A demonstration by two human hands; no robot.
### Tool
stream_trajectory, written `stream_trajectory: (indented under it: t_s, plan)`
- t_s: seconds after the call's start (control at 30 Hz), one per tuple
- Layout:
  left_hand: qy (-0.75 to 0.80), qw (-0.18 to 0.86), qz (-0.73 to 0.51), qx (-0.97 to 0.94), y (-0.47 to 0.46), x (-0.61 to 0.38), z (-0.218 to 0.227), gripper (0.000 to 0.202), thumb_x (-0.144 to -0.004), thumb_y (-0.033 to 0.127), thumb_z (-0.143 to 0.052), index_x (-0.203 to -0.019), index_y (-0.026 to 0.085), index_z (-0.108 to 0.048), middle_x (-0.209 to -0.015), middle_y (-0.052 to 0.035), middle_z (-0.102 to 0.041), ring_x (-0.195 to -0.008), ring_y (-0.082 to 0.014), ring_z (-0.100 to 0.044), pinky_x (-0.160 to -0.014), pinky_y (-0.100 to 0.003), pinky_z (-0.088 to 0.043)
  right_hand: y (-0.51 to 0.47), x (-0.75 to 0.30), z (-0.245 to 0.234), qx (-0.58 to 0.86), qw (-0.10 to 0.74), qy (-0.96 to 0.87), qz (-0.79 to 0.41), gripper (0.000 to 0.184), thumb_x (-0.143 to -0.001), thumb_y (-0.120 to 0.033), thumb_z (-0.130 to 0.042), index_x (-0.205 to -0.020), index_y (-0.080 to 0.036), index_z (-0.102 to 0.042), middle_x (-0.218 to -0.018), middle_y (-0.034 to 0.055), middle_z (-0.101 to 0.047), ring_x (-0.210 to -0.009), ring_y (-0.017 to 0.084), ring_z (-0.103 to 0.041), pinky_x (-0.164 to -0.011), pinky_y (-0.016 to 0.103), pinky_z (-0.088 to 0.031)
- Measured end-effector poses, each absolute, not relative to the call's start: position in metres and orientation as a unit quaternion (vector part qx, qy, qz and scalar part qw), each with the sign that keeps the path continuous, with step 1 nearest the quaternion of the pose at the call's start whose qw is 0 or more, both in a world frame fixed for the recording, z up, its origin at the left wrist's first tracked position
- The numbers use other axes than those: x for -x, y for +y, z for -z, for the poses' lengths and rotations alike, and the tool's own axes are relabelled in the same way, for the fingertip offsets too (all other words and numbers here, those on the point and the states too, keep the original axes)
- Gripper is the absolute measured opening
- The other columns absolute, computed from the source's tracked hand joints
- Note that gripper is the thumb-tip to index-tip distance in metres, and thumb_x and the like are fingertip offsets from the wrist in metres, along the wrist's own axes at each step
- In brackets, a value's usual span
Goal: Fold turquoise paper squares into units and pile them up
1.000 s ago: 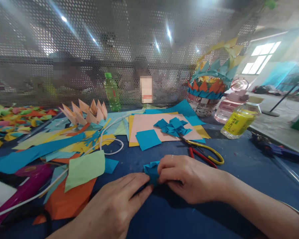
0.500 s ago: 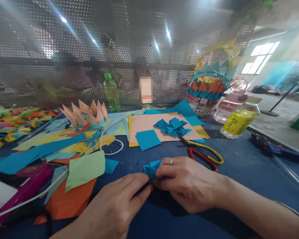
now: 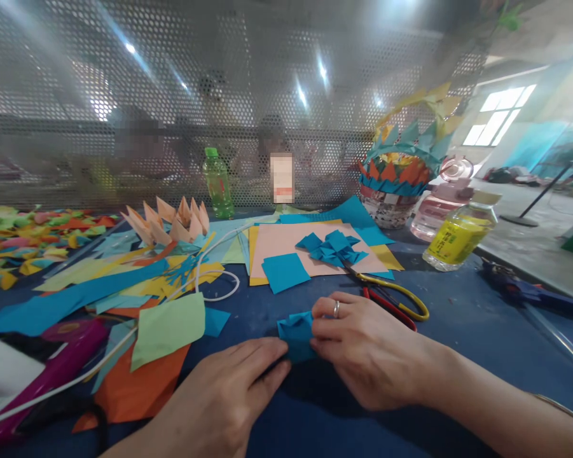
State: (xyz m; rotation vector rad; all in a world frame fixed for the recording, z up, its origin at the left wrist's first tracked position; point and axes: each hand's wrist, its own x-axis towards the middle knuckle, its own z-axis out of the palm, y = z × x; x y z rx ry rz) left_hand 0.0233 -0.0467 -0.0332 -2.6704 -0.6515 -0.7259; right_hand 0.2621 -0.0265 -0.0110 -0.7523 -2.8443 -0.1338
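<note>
Slightly rightward had moved the right hand, its curled fingers pinching the paper. The left hand, fingers slightly parted, touched its left edge, grip unclear. The paper lay on the table, near a blue square.

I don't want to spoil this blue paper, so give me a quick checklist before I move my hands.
1. Blue paper steadied: ok, the right hand grips its right side; the left hand's fingertips are at its lower left.
2. Folds even: cannot tell, the right hand covers part.
3. Scissors well away: not ok, their handles lie close behind the right hand.
4. Blue square uncovered: ok, it lies flat beyond the hands, partly on the pink sheet.
5. Yellow-label bottle capped: ok.
</note>
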Motion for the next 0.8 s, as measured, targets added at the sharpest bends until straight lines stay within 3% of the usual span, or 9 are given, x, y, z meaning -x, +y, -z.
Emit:
stream_trajectory:
  t_s: [0.1,0.2,0.27,0.43,0.6,0.8]
  plan:
    - [-0.241,0.12,0.243,0.932,-0.045,-0.019,0.038,0.048,-0.076,-0.001,-0.037,-0.106,0.017,-0.069,-0.108,-0.0062,-0.072,-0.098,-0.0177,-0.066,-0.088,-0.024,-0.052,-0.021,-0.265,0.012,0.242,0.2,-0.949,0.03,0.016,-0.079,-0.009,-0.053,-0.073,-0.016,-0.066,-0.075,0.0043,-0.064,-0.081,0.02,-0.053,-0.071,0.034,-0.042]
    - [-0.244,0.075,0.259,0.932,-0.043,-0.018,0.037,0.049,-0.077,-0.002,-0.036,-0.107,0.018,-0.069,-0.11,-0.0062,-0.07,-0.099,-0.0163,-0.066,-0.087,-0.022,-0.052,-0.013,-0.269,0.015,0.282,0.336,-0.899,0.004,0.029,-0.082,-0.002,-0.046,-0.092,-0.017,-0.069,-0.087,0.0058,-0.066,-0.084,0.018,-0.055,-0.076,0.032,-0.044]
    - [-0.246,0.046,0.257,0.933,-0.043,-0.019,0.032,0.048,-0.078,-0.001,-0.035,-0.106,0.018,-0.069,-0.11,-0.0063,-0.07,-0.097,-0.0159,-0.066,-0.085,-0.021,-0.052,-0.008,-0.27,0.018,0.354,0.365,-0.861,-0.017,0.033,-0.084,-0.002,-0.044,-0.1,-0.018,-0.068,-0.092,0.0058,-0.065,-0.086,0.017,-0.056,-0.08,0.032,-0.045]
    - [-0.275,0.018,0.249,0.929,-0.044,-0.021,0.018,0.044,-0.083,0.001,-0.034,-0.104,0.018,-0.068,-0.11,-0.0062,-0.069,-0.098,-0.0147,-0.066,-0.086,-0.019,-0.051,-0.005,-0.268,0.024,0.5,0.277,-0.818,-0.061,0.009,-0.089,-0.015,-0.052,-0.089,-0.018,-0.06,-0.088,0.0043,-0.063,-0.081,0.017,-0.058,-0.073,0.029,-0.043]
    - [-0.303,0.01,0.276,0.912,-0.037,-0.019,0.021,0.045,-0.082,-0.001,-0.035,-0.112,0.017,-0.064,-0.113,-0.007,-0.067,-0.104,-0.0148,-0.063,-0.092,-0.019,-0.049,-0.012,-0.263,0.016,0.531,0.182,-0.826,-0.051,0.035,-0.095,-0.033,-0.048,-0.063,-0.018,-0.049,-0.067,0.0008,-0.056,-0.066,0.015,-0.051,-0.063,0.028,-0.035]
    - [-0.348,-0.066,0.258,0.899,-0.023,-0.022,0.028,0.041,-0.089,0.004,-0.035,-0.118,0.018,-0.059,-0.119,-0.0088,-0.061,-0.109,-0.0184,-0.059,-0.093,-0.027,-0.05,-0.022,-0.255,0.014,0.519,0.185,-0.829,-0.097,0.022,-0.092,-0.029,-0.054,-0.073,-0.019,-0.057,-0.074,0.0006,-0.06,-0.071,0.016,-0.053,-0.066,0.028,-0.035]
